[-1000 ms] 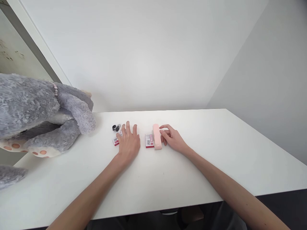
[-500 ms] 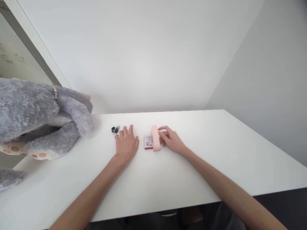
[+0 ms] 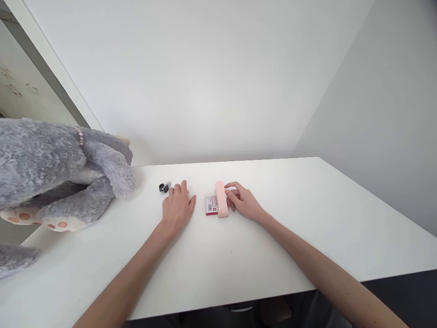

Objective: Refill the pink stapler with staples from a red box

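My left hand [image 3: 177, 207] rests palm down on the table, its fingers slightly bent and the thumb apart. Something small shows at its fingertips, mostly covered, and I cannot make out what it is. A black and silver staple remover [image 3: 165, 187] lies just beyond that hand to the left. The pink stapler [image 3: 221, 199] is near the middle, lengthwise away from me. Against its left side sits a small red and white staple box [image 3: 210, 206] with a barcode. My right hand [image 3: 245, 202] lies at the stapler's right side, fingers loosely curled and apart, fingertips at its edge.
A large grey plush toy [image 3: 99, 155] with a bead string sits on the left part of the white table [image 3: 211, 269]. A white wall [image 3: 211, 82] rises behind the table. The table's front edge runs close to my body.
My left hand's fingers have drawn in a little and lie closer together. My right hand, the stapler and the box keep their places; the view has tilted slightly.
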The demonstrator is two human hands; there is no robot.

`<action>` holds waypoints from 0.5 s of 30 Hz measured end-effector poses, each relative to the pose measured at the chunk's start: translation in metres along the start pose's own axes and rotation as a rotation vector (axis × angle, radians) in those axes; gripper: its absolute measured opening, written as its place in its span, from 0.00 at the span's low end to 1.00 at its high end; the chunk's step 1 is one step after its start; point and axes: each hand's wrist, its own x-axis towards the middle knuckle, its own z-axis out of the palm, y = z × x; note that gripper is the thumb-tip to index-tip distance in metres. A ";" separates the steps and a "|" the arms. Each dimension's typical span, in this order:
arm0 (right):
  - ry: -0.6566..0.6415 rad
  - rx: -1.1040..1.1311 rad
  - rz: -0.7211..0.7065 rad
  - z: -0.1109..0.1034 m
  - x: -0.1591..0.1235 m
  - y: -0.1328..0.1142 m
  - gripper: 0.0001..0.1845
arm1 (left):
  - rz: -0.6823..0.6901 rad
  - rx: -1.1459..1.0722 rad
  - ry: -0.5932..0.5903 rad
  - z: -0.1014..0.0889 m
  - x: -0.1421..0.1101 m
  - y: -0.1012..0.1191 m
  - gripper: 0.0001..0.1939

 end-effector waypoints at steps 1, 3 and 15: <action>0.000 -0.002 -0.002 0.000 0.000 0.000 0.19 | -0.006 -0.018 -0.013 -0.001 0.000 0.000 0.25; 0.000 -0.007 -0.005 0.000 0.000 -0.001 0.19 | -0.003 -0.049 -0.028 -0.004 0.001 0.000 0.24; 0.006 -0.019 0.001 0.000 0.000 -0.003 0.19 | -0.089 -1.082 -0.035 -0.008 -0.002 0.019 0.23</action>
